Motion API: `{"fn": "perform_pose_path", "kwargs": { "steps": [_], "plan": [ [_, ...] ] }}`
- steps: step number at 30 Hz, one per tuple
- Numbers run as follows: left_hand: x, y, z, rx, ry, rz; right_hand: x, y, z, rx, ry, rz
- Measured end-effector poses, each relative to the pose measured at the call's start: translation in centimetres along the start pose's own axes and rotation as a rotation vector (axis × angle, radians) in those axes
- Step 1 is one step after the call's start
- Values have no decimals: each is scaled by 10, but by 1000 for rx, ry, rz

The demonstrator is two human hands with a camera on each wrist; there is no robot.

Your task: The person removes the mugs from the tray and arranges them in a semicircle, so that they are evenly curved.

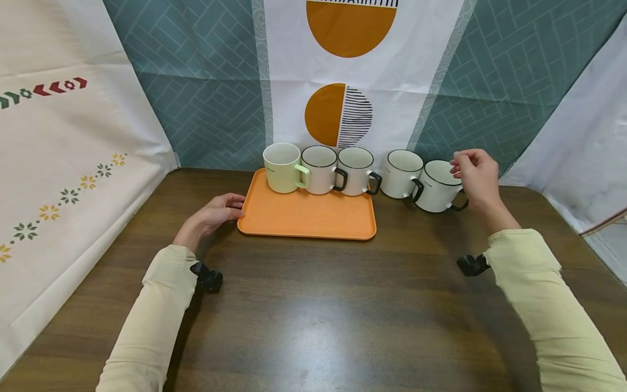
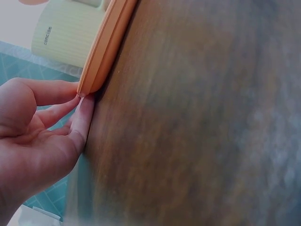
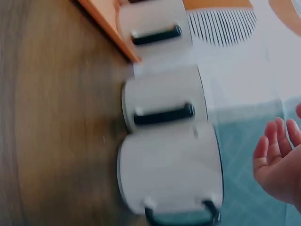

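Observation:
My left hand is at the left edge of an orange tray, fingertips touching its rim. In the left wrist view, thumb and fingertips meet the tray's corner. On the tray's back half stand a pale green mug and two white mugs with black handles, a left one and a right one. Right of the tray are two more such mugs, a nearer one and the rightmost one. My right hand hovers beside the rightmost mug, fingers loosely bent, holding nothing and apart from the mug.
All this sits toward the back of a brown wooden table. A teal and white cloth with orange circles hangs behind it. White cloths hang at the sides. Each wrist carries a small black camera.

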State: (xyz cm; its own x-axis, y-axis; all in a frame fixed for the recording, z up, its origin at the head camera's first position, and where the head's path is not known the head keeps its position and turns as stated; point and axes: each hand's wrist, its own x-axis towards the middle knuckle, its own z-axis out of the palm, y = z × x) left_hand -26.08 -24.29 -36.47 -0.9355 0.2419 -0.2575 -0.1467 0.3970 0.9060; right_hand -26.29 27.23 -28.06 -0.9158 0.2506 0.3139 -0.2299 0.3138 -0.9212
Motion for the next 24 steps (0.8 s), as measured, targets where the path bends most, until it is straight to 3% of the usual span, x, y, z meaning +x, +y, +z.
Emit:
{"fn": "perform_pose_path", "kwargs": {
  "steps": [4, 11, 18, 24],
  "plan": [
    [-1, -2, 0, 3, -6, -1, -6, -4, 21, -100, -144, -12],
    [-1, -6, 0, -30, -11, 10, -11, 0, 57, -118, -327, 80],
    [2, -2, -2, -27, -6, -8, -9, 7, 85, -71, -388, 183],
    [3, 0, -2, -25, -10, -5, -8, 9, 104, -36, -375, 222]
  ]
}}
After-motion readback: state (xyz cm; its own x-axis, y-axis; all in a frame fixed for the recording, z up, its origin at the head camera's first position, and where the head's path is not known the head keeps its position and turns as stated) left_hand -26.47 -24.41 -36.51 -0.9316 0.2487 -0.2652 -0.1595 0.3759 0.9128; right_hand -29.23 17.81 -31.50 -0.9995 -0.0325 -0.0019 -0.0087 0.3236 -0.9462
